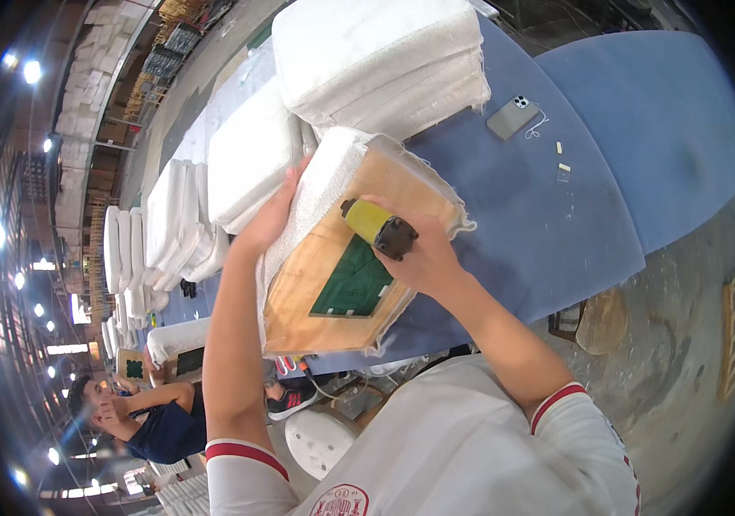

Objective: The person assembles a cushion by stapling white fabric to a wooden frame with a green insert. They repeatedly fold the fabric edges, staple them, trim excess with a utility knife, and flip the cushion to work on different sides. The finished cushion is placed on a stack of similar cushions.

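Observation:
An upholstered seat pad (299,292) is tilted up in front of me, its bare wooden underside facing me. White woven fabric wraps its edge, with frayed threads along the right side. A dark green patch (352,279) covers part of the wood. My left hand (275,211) grips the fabric-covered left edge, its fingers partly hidden behind it. In my right hand (426,258) is a yellow-green and black staple gun (376,225), wrapped by my fingers and held over the wood. Its nose is hidden, so I cannot tell whether it touches.
White padded seats (376,60) are stacked at the far side, with more stacks (178,211) to the left. A phone (512,119) with a white cord lies on the blue table (548,198). Another person (157,421) sits at lower left, near a white stool (320,440).

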`<act>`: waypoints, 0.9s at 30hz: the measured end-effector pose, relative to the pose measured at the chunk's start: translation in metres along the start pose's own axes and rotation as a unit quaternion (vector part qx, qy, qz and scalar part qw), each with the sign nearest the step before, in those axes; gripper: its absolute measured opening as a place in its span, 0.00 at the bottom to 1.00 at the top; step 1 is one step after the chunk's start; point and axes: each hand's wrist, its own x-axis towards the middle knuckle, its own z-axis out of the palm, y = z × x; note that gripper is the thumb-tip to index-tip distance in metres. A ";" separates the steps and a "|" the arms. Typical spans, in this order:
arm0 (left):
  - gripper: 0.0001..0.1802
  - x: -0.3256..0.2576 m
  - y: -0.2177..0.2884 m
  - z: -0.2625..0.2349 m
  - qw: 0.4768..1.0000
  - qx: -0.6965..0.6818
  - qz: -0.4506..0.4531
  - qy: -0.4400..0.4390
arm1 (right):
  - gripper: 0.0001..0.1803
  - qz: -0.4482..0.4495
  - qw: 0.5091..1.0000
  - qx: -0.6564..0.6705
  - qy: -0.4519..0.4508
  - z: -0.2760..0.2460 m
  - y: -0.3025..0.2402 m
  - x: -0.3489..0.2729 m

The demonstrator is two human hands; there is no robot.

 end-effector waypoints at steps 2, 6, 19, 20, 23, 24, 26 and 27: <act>0.46 0.007 -0.002 0.007 0.998 0.014 0.043 0.049 | 0.42 0.002 1.000 -0.014 0.011 0.006 0.012 0.007; 0.41 -0.019 -0.020 0.023 0.988 0.115 0.083 0.056 | 0.40 0.077 0.996 -0.035 0.004 0.026 0.002 -0.019; 0.42 -0.034 0.003 0.039 0.941 0.293 0.133 0.105 | 0.37 -0.031 0.996 0.013 0.079 0.017 -0.011 -0.004; 0.43 -0.035 0.004 0.039 0.941 0.295 0.126 0.104 | 0.36 -0.014 0.997 0.014 0.071 0.019 -0.012 -0.005; 0.46 -0.039 0.006 0.037 0.939 0.305 0.124 0.101 | 0.35 -0.014 0.998 0.008 0.058 0.021 -0.014 -0.005; 0.47 -0.039 0.005 0.037 0.938 0.307 0.122 0.102 | 0.35 -0.018 0.998 0.013 0.060 0.023 -0.014 -0.006; 0.49 -0.039 0.005 0.038 0.937 0.311 0.119 0.104 | 0.35 -0.026 0.997 0.022 0.064 0.028 -0.011 -0.009; 0.49 -0.039 0.008 0.038 0.944 0.298 0.103 0.095 | 0.35 -0.029 0.997 0.014 0.065 0.030 -0.011 -0.011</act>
